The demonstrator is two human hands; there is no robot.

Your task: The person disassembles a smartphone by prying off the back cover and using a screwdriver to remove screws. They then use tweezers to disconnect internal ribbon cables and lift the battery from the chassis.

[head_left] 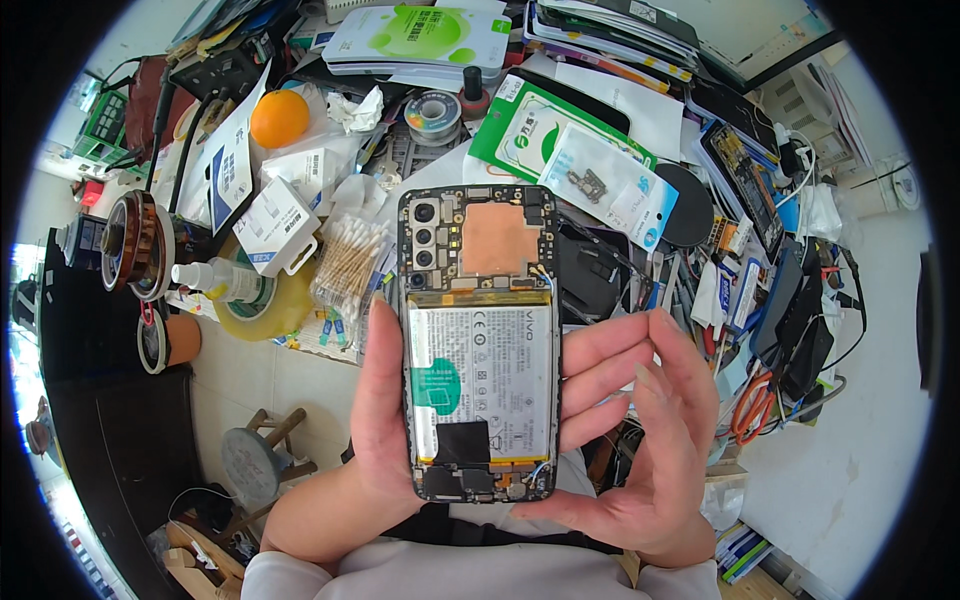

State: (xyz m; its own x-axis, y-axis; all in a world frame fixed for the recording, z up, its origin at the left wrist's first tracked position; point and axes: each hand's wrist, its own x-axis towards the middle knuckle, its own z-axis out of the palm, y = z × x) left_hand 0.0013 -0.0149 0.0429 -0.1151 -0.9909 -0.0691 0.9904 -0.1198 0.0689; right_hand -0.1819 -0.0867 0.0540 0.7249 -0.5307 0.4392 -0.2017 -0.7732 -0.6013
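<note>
Opened phone (478,345) at centre, grasped in your left hand (383,430). Your right hand (665,450) curls at its near right; cannot tell whether it grips. Pale battery (512,390) near, copper-coloured pad (498,240) far, camera lenses (425,236) far left.

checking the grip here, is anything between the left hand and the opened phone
Nothing visible stands between them: the left hand meets the opened phone directly at its lower left edge. The contact behind the phone is hidden, so I can't tell there.
</note>
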